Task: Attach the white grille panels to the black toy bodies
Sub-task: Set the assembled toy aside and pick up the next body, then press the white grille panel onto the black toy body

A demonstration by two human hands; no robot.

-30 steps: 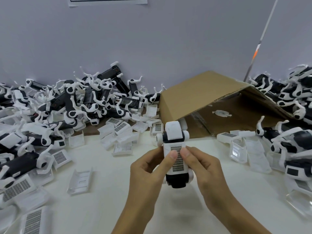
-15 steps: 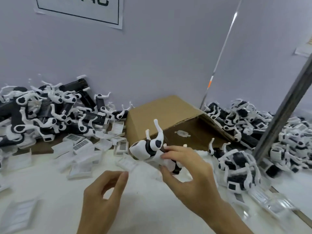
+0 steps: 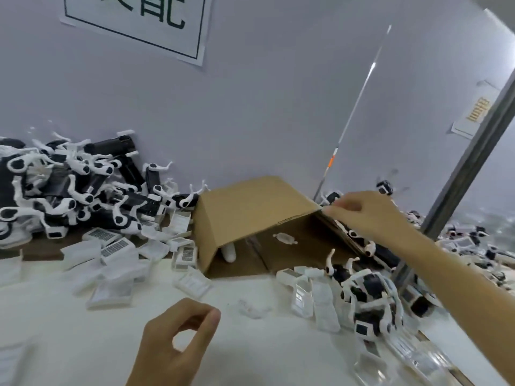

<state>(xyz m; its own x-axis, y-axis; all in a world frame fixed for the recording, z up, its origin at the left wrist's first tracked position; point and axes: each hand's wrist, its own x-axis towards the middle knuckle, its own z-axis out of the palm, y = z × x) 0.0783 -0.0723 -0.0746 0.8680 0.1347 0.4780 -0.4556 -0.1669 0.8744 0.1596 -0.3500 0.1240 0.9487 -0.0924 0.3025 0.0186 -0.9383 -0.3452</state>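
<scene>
A heap of black toy bodies with white limbs [image 3: 69, 196] lies at the back left against the wall. Loose white grille panels [image 3: 117, 246] are scattered on the white table in front of the heap. More black-and-white toys [image 3: 367, 296] lie at the right beside several panels. My right hand [image 3: 365, 213] reaches out over the right corner of the cardboard box [image 3: 250, 213], fingers pointing down and loose, with nothing visible in it. My left hand [image 3: 172, 346] hovers low over the table at the front, thumb and forefinger loosely curled into a ring, empty.
The cardboard box lies on its side, its opening facing me, with a small white part [image 3: 284, 238] inside. A grey metal post [image 3: 473, 162] rises at the right, with another toy pile [image 3: 473, 246] behind it. A clear plastic piece [image 3: 412, 358] lies at the front right.
Both hands held a toy and pressed on its grille panel. The left hand let go, the right carried the toy rightward, and now the right hand is empty. The view swung right.
</scene>
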